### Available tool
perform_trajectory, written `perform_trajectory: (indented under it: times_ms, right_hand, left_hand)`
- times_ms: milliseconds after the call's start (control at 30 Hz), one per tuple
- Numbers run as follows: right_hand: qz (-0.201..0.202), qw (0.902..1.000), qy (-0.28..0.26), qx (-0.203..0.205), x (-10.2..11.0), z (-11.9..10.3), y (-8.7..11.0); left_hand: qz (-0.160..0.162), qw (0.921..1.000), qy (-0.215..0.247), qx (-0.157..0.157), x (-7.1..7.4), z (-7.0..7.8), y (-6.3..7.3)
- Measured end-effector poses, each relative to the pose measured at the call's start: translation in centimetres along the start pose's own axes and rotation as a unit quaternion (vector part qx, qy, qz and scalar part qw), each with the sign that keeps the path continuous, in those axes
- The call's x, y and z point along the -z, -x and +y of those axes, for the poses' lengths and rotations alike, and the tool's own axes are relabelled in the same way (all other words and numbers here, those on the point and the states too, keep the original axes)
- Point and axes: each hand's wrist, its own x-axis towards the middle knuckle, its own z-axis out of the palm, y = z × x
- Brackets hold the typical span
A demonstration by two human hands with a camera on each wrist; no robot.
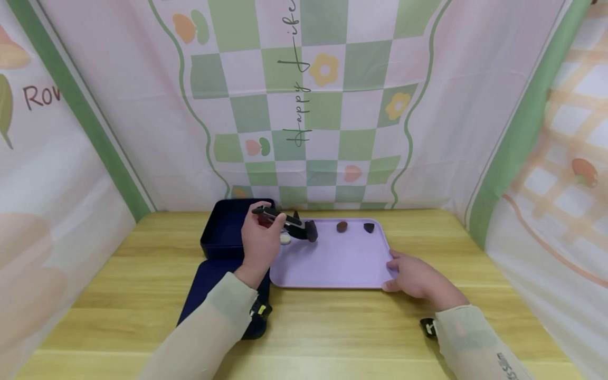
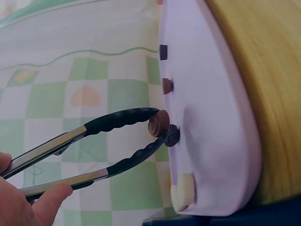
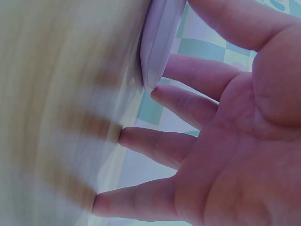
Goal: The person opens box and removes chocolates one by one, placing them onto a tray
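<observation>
My left hand [image 1: 261,240] grips black-tipped metal tongs [image 2: 131,160], held over the left part of a lilac tray [image 1: 342,269]. Between the tong tips is a brown, swirl-topped chocolate [image 2: 159,123]. Close behind it lies a darker piece [image 2: 172,135] on the tray. A brown piece [image 1: 342,227] and a dark pointed piece [image 1: 369,228] lie along the tray's far side, and pale cream pieces [image 2: 186,190] are near its left end. My right hand [image 1: 418,277] touches the tray's right edge with fingers spread and fairly straight, some fingertips down on the table.
Left of the tray stands a deep dark-blue box [image 1: 220,250]. A dark-blue lid [image 1: 206,282] lies in front of it, partly hidden under my left forearm. The wooden table [image 1: 332,327] ends at a patterned cloth backdrop [image 1: 323,111], with cloth on both sides too.
</observation>
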Motion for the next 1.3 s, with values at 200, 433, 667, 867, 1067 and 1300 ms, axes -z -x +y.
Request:
perform_trajectory:
  times_ms: [200,433,667,867,1067,1300]
  right_hand:
    - [0.004,1.0,0.001,0.006,-0.1,-0.1,-0.1]
    - [0.004,1.0,-0.001,0.007,-0.4,0.0,-0.3]
    - [0.002,1.0,-0.003,0.0,-0.6,0.1,-0.4]
    - [0.002,1.0,-0.003,0.003,-0.5,0.1,-0.4]
    - [-0.003,0.9999,-0.009,-0.006,-0.4,0.0,-0.4]
    - [-0.002,0.9999,-0.008,-0.011,-0.2,0.2,-0.3]
  left_hand:
    - [-0.005,0.9999,-0.005,0.009,-0.7,-0.6,0.3]
    - [-0.005,1.0,0.008,0.004,-0.8,-0.9,0.6]
    - [-0.003,1.0,0.008,-0.003,-0.7,-0.9,0.6]
    - [0.013,0.9997,0.02,0.005,0.3,0.0,0.0]
    - [0.042,0.9987,0.029,-0.003,3.1,1.7,-2.0]
    - [0.016,0.999,-0.019,-0.038,7.0,3.1,-4.2]
